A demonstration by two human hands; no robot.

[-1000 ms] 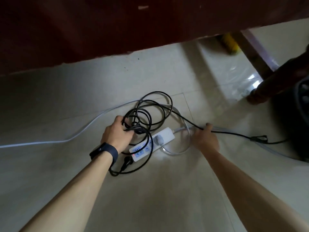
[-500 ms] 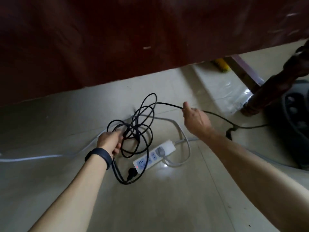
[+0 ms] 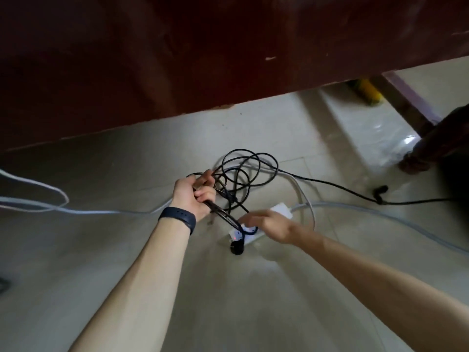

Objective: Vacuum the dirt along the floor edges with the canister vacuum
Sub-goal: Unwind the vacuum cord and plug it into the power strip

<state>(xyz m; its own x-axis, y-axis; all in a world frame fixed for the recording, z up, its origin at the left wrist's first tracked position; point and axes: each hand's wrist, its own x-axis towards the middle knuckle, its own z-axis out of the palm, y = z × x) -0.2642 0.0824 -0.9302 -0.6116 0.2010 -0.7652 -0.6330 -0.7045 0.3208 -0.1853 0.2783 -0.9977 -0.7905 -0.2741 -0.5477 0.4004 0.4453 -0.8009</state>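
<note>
**Black cord in hand, plug still loose on the floor**

Black loops of power cord (image 3: 224, 215) are bunched in the left hand (image 3: 195, 196), whose fingers curl tightly round several strands; a dark wristband (image 3: 179, 219) sits on that wrist. The right hand (image 3: 269, 222) reaches across low over the white power strip (image 3: 281, 208). It is blurred, so whether its fingers are pinching the cord or only stretching toward it cannot be told. The cord's plug (image 3: 237, 248) hangs or lies just beside the near end of the strip, not in a socket.

From the coil one strand runs off to the right toward a dark bulk at the frame's edge, probably the canister vacuum (image 3: 462, 189), which is almost wholly out of view. A pale cable (image 3: 76, 211) trails left across the tiled floor (image 3: 228, 301), and dark wooden furniture (image 3: 177, 59) overhangs the far side.

This looks like the set-up step: freeing cord and getting power before any cleaning starts. The next move likely calls for catching the plug, turning its pins to face a socket, and steadying the strip so it does not slide.
</note>
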